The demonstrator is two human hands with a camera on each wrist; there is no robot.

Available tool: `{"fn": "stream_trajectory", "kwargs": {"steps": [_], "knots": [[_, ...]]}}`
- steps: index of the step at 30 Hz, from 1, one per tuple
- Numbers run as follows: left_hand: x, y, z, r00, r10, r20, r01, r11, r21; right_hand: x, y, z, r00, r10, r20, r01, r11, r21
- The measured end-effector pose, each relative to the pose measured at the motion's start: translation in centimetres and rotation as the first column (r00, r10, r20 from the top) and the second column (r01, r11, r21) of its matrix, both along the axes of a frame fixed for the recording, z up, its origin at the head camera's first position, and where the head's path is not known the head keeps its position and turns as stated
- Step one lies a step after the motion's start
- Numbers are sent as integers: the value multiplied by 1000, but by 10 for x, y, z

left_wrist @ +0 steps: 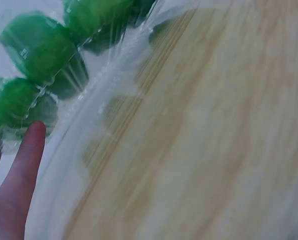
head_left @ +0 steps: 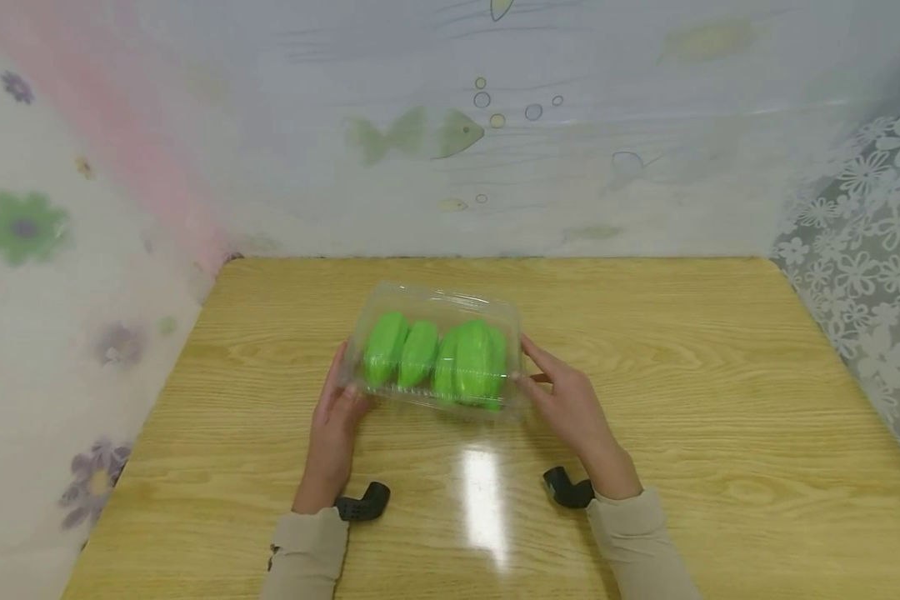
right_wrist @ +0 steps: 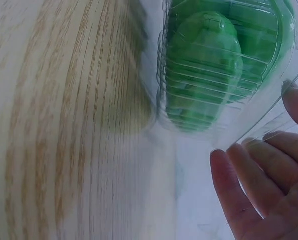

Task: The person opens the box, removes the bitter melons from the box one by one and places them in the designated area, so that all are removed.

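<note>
A clear plastic clamshell box [head_left: 438, 296] is held between the two hands over the middle of the table, slightly slanted in the head view. Several bright green, ridged oblong pieces [head_left: 472, 358] that look like star fruit lie inside it. At its left end, the left hand [head_left: 335, 433] grips the side, thumb near the front corner. A fingertip [left_wrist: 36, 131] presses the clear wall in the left wrist view. The right hand [head_left: 573, 412] holds the opposite end, and the right wrist view shows its thumb and fingertips [right_wrist: 221, 160] at the box's rim.
The wood-grain table [head_left: 720, 417] reaches back to a wall covering [head_left: 607, 192] printed with fish. Flowered coverings stand along the left and right sides. A black curved piece [head_left: 365, 502] sits at the left wrist, and a similar one [head_left: 566, 487] at the right.
</note>
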State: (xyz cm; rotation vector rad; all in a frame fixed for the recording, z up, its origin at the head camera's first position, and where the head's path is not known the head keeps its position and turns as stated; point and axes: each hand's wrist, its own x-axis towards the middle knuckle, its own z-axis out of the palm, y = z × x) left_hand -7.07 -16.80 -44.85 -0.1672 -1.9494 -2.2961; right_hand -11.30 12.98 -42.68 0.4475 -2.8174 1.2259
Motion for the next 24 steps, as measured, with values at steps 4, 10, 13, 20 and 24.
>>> {"fn": "stream_trajectory", "kwargs": {"steps": [4, 10, 13, 20, 24], "knots": [[-2, 1, -4, 998, 51, -29, -52, 998, -31, -1, 0, -1, 1000, 1, -22, -1, 1000, -1], [2, 1, -2, 997, 76, -24, -76, 997, -15, -2, 0, -2, 998, 5, -60, -5, 1000, 2], [3, -3, -2, 998, 45, -32, -43, 997, 61, -2, -1, -2, 994, 26, -104, -27, 1000, -10], [-1, -11, -17, 998, -11, -65, 28, 963, 266, 0, -5, -1, 967, 73, -244, -63, 997, 47], [-2, -10, -19, 999, -3, -52, 17, 960, 281, 0, -5, -2, 944, 102, -313, -65, 990, 126]]}}
